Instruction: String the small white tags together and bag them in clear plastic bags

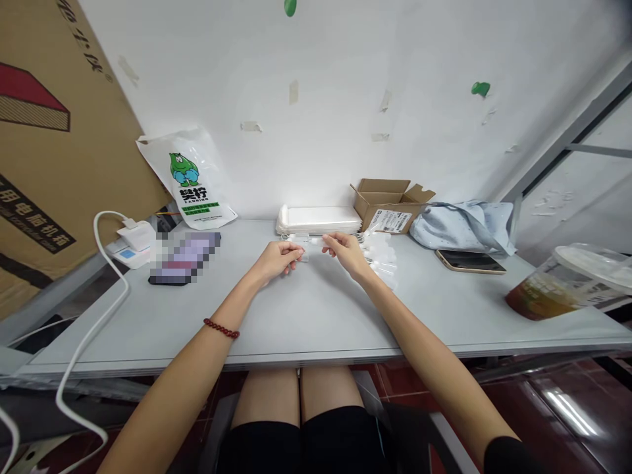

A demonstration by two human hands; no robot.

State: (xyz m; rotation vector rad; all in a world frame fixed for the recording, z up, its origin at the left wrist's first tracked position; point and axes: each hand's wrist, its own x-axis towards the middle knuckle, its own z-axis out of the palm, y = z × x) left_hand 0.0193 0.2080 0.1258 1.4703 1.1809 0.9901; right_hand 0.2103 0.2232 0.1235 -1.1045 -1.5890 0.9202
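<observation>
Over the middle of the desk, my left hand is closed in a pinch on a small clear plastic piece. Facing it, a short gap away, my right hand pinches the end of a small white piece that points toward the left hand. Whether the two pieces are joined is too small to tell. Just right of my right hand lies a spread pile of white and clear plastic tags, with what look like metal rings at its near-hand edge. Behind both hands rests a stack of white, flat packs.
An open cardboard box stands behind the tags, beside a light blue cloth bag and a phone. A lidded drink cup is at right. On the left are another phone, a white plastic bag and a charging cable.
</observation>
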